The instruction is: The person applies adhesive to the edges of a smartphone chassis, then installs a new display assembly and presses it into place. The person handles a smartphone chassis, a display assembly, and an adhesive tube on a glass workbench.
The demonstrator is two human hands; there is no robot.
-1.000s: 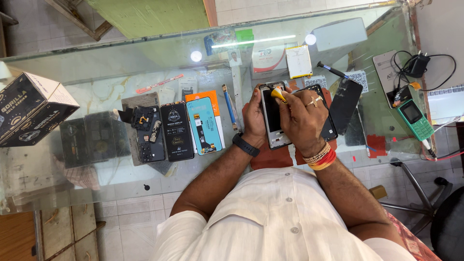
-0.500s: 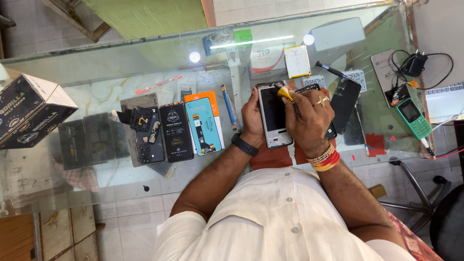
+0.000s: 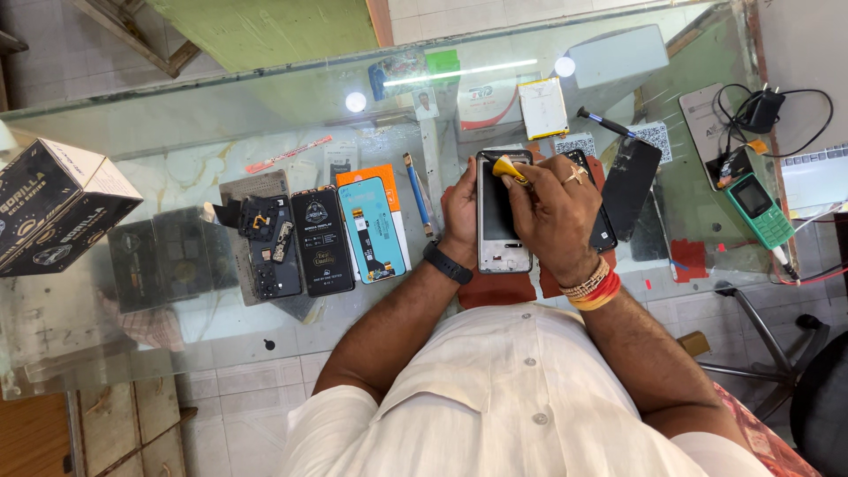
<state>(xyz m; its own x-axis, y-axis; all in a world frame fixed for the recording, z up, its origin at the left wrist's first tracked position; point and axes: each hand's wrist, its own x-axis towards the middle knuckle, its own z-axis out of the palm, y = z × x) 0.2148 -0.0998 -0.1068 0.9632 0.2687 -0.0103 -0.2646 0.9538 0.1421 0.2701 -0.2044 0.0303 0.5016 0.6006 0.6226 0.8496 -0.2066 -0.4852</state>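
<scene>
Head view, looking straight down on a glass counter (image 3: 221,159).

Left hand (image 3: 459,208): lies along the left edge of an opened phone frame (image 3: 502,231), just right of frame centre. Fingers curled together against the frame's side, steadying it; a dark wristband sits at the wrist.

Right hand (image 3: 552,216): over the right half of the same frame. Thumb and forefinger pressed together, pinching a small yellow pick (image 3: 507,168) at the frame's upper end. The remaining fingers are folded close; ring on one, red and gold bangles at the wrist. Whether the pick's tip is under an edge or only resting on it cannot be told; the hand covers the contact.

The frame rests on a reddish-brown mat (image 3: 495,287) at the near edge of the counter.

Surroundings: left of centre, a row of dark phone parts and a blue display panel (image 3: 371,231) on an orange card. A black carton (image 3: 53,216) at far left. A flat white battery (image 3: 542,108) above the hands, upper centre. A green keypad phone (image 3: 758,208) at right, with a black charger and cable (image 3: 760,110) in the upper right.
</scene>
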